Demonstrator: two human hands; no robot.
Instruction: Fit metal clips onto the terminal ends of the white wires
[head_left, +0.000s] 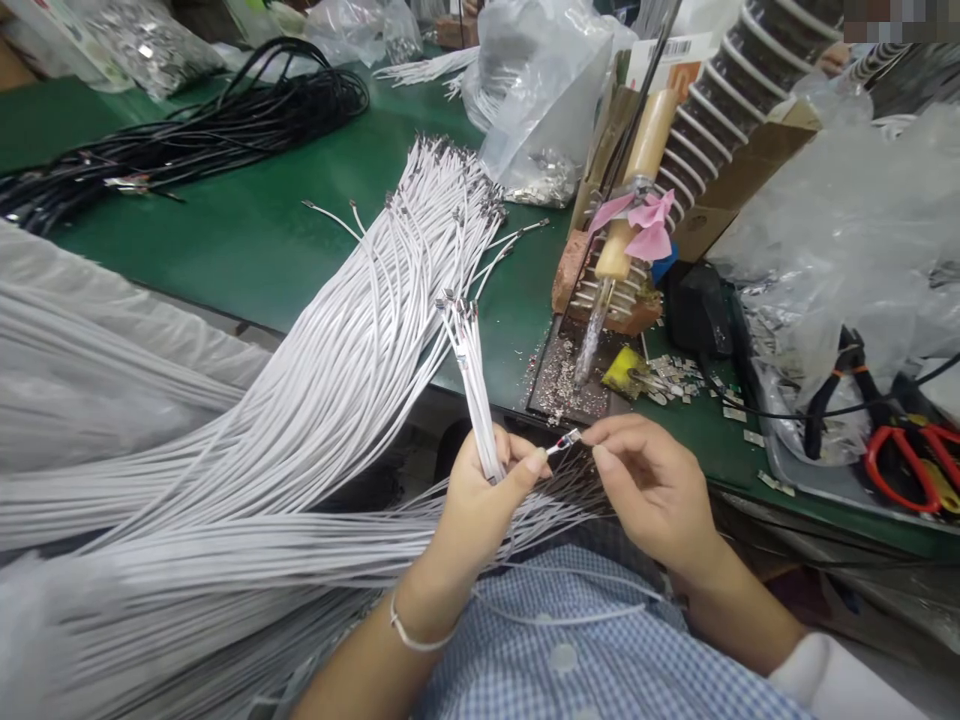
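My left hand [495,475] is closed around a small bundle of white cables [472,385], whose tipped ends point up and away. Between its thumb and forefinger it also pinches one white cable, with a small metal connector [566,440] on the end and a bit of red wire showing. The thumb and forefinger of my right hand [652,485] are drawn together at the connector's far end; whether both touch it is hard to see. A large heap of white cables [360,290] lies left of my hands, and more white cables [300,545] cross my lap.
Beyond my right hand, a wooden-handled soldering iron [619,245] leans in a coil stand, above solder crumbs [559,385]. A yellow sponge [622,370], loose metal connectors [679,375] and a tray [795,490] with pliers [847,370] lie to the right. Black cables [247,120] lie far left.
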